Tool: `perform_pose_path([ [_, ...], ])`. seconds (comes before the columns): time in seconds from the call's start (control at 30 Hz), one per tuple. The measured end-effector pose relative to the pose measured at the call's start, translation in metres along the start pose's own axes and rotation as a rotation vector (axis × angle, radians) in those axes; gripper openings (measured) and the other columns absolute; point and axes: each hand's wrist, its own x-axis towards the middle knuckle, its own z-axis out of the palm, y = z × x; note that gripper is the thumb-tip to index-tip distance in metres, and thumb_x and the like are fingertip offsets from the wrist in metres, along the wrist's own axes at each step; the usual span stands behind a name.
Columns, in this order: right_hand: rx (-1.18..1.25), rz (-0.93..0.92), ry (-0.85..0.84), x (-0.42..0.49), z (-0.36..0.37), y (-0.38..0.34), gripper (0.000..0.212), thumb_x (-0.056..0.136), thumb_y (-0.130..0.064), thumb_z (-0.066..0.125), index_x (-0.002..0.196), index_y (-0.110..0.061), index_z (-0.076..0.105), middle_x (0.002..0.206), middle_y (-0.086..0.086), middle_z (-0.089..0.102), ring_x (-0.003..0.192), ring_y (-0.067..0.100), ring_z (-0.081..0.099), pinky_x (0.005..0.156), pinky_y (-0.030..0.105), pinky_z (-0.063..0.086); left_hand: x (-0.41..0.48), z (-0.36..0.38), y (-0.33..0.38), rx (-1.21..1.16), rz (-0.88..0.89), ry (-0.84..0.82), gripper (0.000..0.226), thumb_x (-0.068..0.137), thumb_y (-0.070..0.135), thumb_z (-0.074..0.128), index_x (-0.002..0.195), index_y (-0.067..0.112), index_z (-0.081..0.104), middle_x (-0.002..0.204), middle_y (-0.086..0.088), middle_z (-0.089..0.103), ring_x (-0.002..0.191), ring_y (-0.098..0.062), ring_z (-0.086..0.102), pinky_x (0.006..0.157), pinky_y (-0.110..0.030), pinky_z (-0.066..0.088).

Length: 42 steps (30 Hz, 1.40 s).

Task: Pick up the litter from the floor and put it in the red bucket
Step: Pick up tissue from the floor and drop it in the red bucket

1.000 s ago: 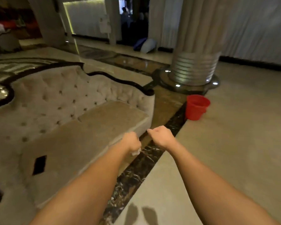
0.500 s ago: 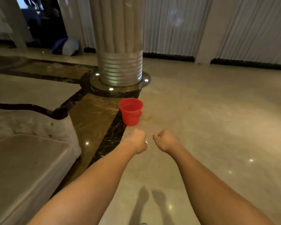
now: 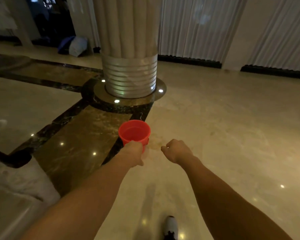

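Closer now than half a second ago: red bucket larger and lower in the frame, just above centre, no longer well ahead of the fists. Sofa mostly slid out at the lower left, only a pale corner left. Column looming across the upper middle, its ribbed metal base ringed with small floor lights. Polished marble floor spreading right, dark inlay band running down from the column base past the bucket. A shoe at the bottom edge, mid-step.

Left hand overlapping the bucket's near wall in the picture, fist closed, fingers curled under and hidden; white scrap seen in it a second ago not visible now, so contents cannot be told, probably held inside. Right hand just right of the bucket, loosely fisted, nothing showing in it.

Judged meaning: approach nearly finished, drop step next. Needs the left fist carried over the open rim, then released.
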Motion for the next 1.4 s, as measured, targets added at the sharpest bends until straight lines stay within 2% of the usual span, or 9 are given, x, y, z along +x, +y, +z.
perform_pose_path([
  [0.27,-0.026,-0.100,-0.133,0.253,-0.048,0.003,0.037,0.091,-0.046,0.047,0.086,-0.013,0.063,0.092,0.010,0.066,0.071,0.021,0.054,0.063,0.030,0.040,0.206,-0.056,-0.002,-0.071,-0.207,0.150,0.049,0.077,0.061,0.054,0.083,0.013,0.062,0.068,0.001,0.055,0.066,-0.018,0.057,0.062,-0.030,0.050],
  [0.4,0.007,-0.117,-0.206,0.356,-0.048,-0.006,0.048,0.093,-0.049,0.042,0.098,-0.008,0.065,0.098,0.012,0.067,0.082,0.026,0.060,0.071,0.033,0.048,0.300,-0.067,-0.019,-0.238,-0.352,0.153,0.027,0.090,0.032,0.047,0.093,0.011,0.063,0.095,-0.011,0.067,0.088,-0.026,0.065,0.080,-0.038,0.055],
  [0.5,0.081,-0.112,-0.274,0.439,-0.026,-0.013,0.052,0.096,-0.041,0.031,0.114,-0.005,0.064,0.111,0.018,0.064,0.096,0.032,0.059,0.083,0.037,0.048,0.378,-0.060,-0.041,-0.298,-0.424,0.110,0.029,0.098,0.025,0.041,0.102,0.006,0.063,0.103,-0.015,0.067,0.095,-0.028,0.064,0.085,-0.040,0.053],
  [0.63,0.033,-0.166,-0.346,0.548,0.009,-0.027,0.041,0.098,-0.034,0.031,0.089,-0.008,0.061,0.092,0.014,0.064,0.072,0.023,0.056,0.062,0.031,0.041,0.489,-0.061,-0.066,-0.287,-0.452,0.028,0.023,0.098,0.014,0.045,0.106,0.003,0.063,0.107,-0.014,0.067,0.098,-0.028,0.064,0.080,-0.035,0.052],
  [0.77,0.003,-0.242,-0.391,0.636,0.038,-0.045,0.033,0.100,-0.025,0.035,0.109,-0.002,0.055,0.106,0.019,0.061,0.093,0.034,0.058,0.073,0.038,0.045,0.566,-0.072,-0.094,-0.317,-0.501,-0.021,0.021,0.095,0.017,0.049,0.104,0.005,0.063,0.105,-0.014,0.068,0.095,-0.029,0.065,0.080,-0.038,0.055],
  [0.93,0.000,-0.343,-0.461,0.708,0.056,-0.065,0.029,0.100,-0.020,0.037,0.114,0.000,0.053,0.114,0.024,0.057,0.101,0.037,0.053,0.074,0.031,0.031,0.621,-0.084,-0.121,-0.371,-0.582,0.028,0.020,0.089,0.023,0.056,0.100,0.009,0.064,0.104,-0.012,0.067,0.098,-0.029,0.063,0.084,-0.042,0.053],
  [1.07,-0.063,-0.418,-0.544,0.765,0.090,-0.073,0.028,0.099,-0.023,0.038,0.114,-0.003,0.051,0.116,0.023,0.052,0.100,0.035,0.052,0.078,0.034,0.035,0.670,-0.071,-0.145,-0.452,-0.672,0.022,0.013,0.082,0.017,0.057,0.090,0.009,0.065,0.095,-0.010,0.067,0.094,-0.029,0.062,0.082,-0.041,0.052],
  [1.23,-0.116,-0.484,-0.613,0.815,0.135,-0.080,0.027,0.097,-0.020,0.040,0.116,-0.005,0.049,0.126,0.021,0.046,0.102,0.037,0.054,0.086,0.043,0.045,0.723,-0.044,-0.161,-0.568,-0.819,0.089,0.020,0.086,0.016,0.052,0.096,0.011,0.068,0.099,-0.012,0.069,0.095,-0.030,0.064,0.082,-0.039,0.053],
  [1.4,-0.239,-0.528,-0.640,0.846,0.168,-0.075,0.047,0.093,-0.030,0.046,0.135,-0.010,0.038,0.138,0.019,0.040,0.115,0.041,0.050,0.095,0.054,0.045,0.755,-0.017,-0.175,-0.625,-0.900,0.106,0.030,0.088,0.026,0.056,0.113,0.010,0.058,0.109,-0.012,0.064,0.100,-0.030,0.062,0.083,-0.038,0.052],
])
